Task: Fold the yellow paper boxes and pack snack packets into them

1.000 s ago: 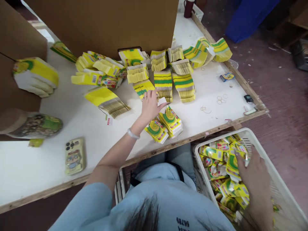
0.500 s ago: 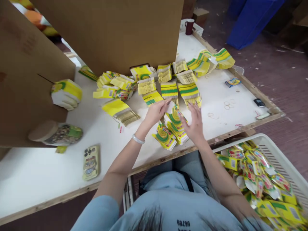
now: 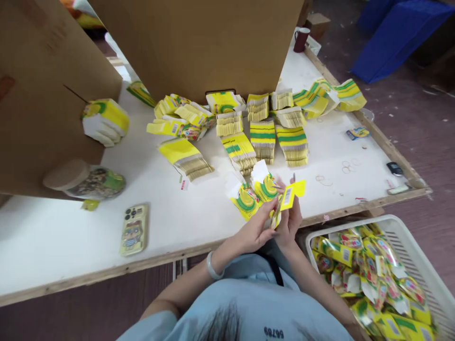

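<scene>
At the table's front edge my left hand (image 3: 259, 228) and my right hand (image 3: 289, 221) come together around a small yellow carton (image 3: 287, 198) with a barcode. Fingers of both hands are closed on it, and its lower part is hidden between them. Just beyond, printed yellow and green cartons (image 3: 245, 201) with white flaps lie on the white table (image 3: 170, 208). Behind them stand fanned stacks of flat cartons (image 3: 262, 137), and another stack (image 3: 186, 158) lies to the left.
A large cardboard box (image 3: 199, 42) rises at the back. On the left are a lidded jar (image 3: 95, 182) and a phone (image 3: 134, 229). At the lower right, a white basket (image 3: 401, 232) holds many cartons. A dark mug (image 3: 301, 40) stands at the far corner.
Both hands have moved toward my body and now hold a carton upright between them. Before, they were apart over the printed cartons. The view has shifted slightly.
</scene>
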Demonstrator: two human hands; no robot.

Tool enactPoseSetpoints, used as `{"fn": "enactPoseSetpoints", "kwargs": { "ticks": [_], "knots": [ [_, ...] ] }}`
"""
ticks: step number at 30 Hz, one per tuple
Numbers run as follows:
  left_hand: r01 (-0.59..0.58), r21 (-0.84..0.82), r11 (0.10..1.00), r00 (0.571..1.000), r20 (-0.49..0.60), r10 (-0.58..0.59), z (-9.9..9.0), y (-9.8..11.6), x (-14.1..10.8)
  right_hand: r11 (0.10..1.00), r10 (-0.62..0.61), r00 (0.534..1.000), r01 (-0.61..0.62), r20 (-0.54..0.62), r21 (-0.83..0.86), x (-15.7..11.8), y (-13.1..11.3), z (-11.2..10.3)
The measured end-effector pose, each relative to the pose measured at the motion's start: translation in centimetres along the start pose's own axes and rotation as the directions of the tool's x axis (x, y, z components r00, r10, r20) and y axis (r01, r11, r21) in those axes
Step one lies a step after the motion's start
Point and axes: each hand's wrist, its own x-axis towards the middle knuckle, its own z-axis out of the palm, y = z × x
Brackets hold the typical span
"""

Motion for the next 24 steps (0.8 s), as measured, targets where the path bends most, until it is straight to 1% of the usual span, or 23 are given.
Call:
{"fn": "enactPoseSetpoints", "kwargs": {
  "ticks": [2, 4, 7, 9, 12, 15, 17, 19, 21, 23, 24],
  "knots": [
    [0.0, -0.006, 1.0, 0.998, -0.064, 0.0, 0.3, -0.3, -0.4, 0.995, 0.074, 0.996, -0.07, -0.042, 0.074, 0.0, -0.5, 0.3],
    [0.031, -0.007, 1.0, 0.992, -0.118, -0.031, -0.3, -0.2, -0.3, 0.982, 0.15, 0.986, -0.14, -0.069, 0.13, 0.4, -0.8, 0.5],
    [0.157, -0.045, 0.987, 0.973, -0.165, -0.162, -1.3, 0.5, 0.0, 0.959, 0.246, 0.966, -0.229, -0.085, 0.168, 0.9, -1.2, 0.5],
    [0.238, -0.087, 0.967, 0.948, -0.196, -0.251, -1.4, 1.1, 0.0, 0.942, 0.286, 0.955, -0.265, -0.08, 0.206, 0.8, -1.2, 0.5],
    [0.298, -0.171, 0.939, 0.909, -0.25, -0.334, -0.8, 1.5, -0.4, 0.915, 0.303, 0.949, -0.265, -0.083, 0.304, -0.2, -0.9, 0.6],
    [0.309, -0.229, 0.923, 0.888, -0.278, -0.366, -0.1, 1.5, -0.9, 0.922, 0.254, 0.965, -0.224, -0.06, 0.316, -1.5, -0.5, 0.4],
    [0.303, -0.253, 0.919, 0.892, -0.265, -0.368, 0.2, 1.4, -1.3, 0.942, 0.232, 0.972, -0.218, -0.025, 0.255, -2.0, -0.3, -0.1],
    [0.296, -0.296, 0.908, 0.904, -0.22, -0.367, 0.1, 1.5, -1.8, 0.954, 0.229, 0.973, -0.229, 0.022, 0.193, -2.1, -0.2, -0.8],
    [0.302, -0.33, 0.894, 0.912, -0.173, -0.372, -0.3, 1.7, -2.5, 0.952, 0.234, 0.967, -0.248, 0.097, 0.179, -2.0, -0.4, -1.8],
    [0.345, -0.337, 0.876, 0.906, -0.125, -0.405, -0.8, 2.1, -3.5, 0.938, 0.253, 0.946, -0.291, 0.203, 0.189, -2.3, -0.6, -2.7],
    [0.383, -0.35, 0.855, 0.896, -0.083, -0.435, -1.1, 2.4, -4.2, 0.929, 0.269, 0.93, -0.32, 0.251, 0.187, -2.7, -0.6, -3.1]
  ]
}}
